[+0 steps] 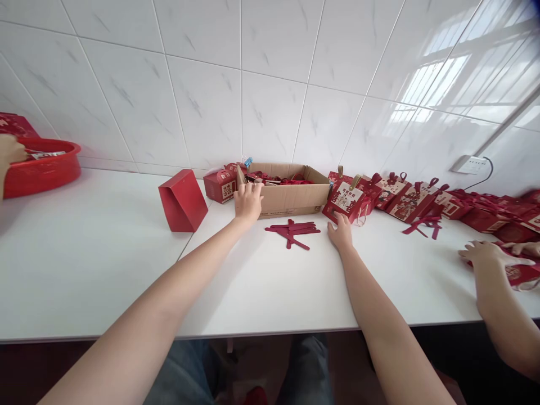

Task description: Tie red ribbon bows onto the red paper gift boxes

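Note:
My left hand [248, 203] is at the near left corner of an open cardboard box [291, 199], its fingers bent over the rim. Inside the box lie dark red strips [295, 180], partly hidden by the front wall. My right hand [341, 232] rests on the table with its thumb apart and its fingertips against the lower edge of a red gift box [343, 199] with a white printed panel. Between my hands lies a loose pile of flat dark red strips [293, 229]. Left of my left hand stands a plain red box [183, 201] with a slanted face.
A small printed red box [220, 184] sits beside the carton. Printed gift boxes with ribbon loops [411, 199] line the wall rightward. At far right, another person's hands [489, 254] press on a red package; at far left, a person's hand [10, 151] is at a red basin [46, 174].

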Available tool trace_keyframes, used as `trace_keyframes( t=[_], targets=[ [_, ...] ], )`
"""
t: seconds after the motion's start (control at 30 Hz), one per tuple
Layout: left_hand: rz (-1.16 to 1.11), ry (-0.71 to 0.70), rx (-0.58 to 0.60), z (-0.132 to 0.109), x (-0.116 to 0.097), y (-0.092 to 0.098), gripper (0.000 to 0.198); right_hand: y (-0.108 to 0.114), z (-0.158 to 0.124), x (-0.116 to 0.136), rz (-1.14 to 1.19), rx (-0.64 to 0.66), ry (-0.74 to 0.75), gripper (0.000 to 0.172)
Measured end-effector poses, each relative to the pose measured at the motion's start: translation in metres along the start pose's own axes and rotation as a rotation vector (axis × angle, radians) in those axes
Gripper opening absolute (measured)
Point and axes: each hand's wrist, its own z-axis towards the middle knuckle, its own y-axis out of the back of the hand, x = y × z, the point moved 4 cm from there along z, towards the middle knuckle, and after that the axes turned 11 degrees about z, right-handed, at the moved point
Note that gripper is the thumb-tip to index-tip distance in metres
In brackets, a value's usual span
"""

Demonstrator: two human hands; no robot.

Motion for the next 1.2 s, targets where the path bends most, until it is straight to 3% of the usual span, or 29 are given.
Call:
trace_keyframes(
  t=[0.2, 0.5, 0.77, 1.1, 1.2],
  targets=[
    [0.050, -0.024, 0.064, 0.007, 0.034, 0.008, 0.028, 0.000, 0.006, -0.009, -0.006, 0.001, -0.016, 0.049],
    [-0.097, 0.013, 0.154, 0.002, 0.036, 0.010, 0.030, -0.006, 0.008, -0.018, -0.047, 0.075, -0.056, 0.062],
    [-0.161, -0.026, 0.147, -0.001, 0.045, 0.014, 0.030, -0.004, 0.010, -0.012, -0.005, 0.069, -0.020, 0.057],
    [-0.158, -0.012, 0.149, -0.007, 0.068, 0.019, 0.031, 0.010, 0.009, 0.005, 0.039, -0.116, -0.034, 0.029],
    [-0.152, -0.015, 0.130, -0.008, 0.068, 0.019, 0.033, 0.019, 0.007, 0.006, 0.008, -0.313, -0.108, 0.026]
  ],
)
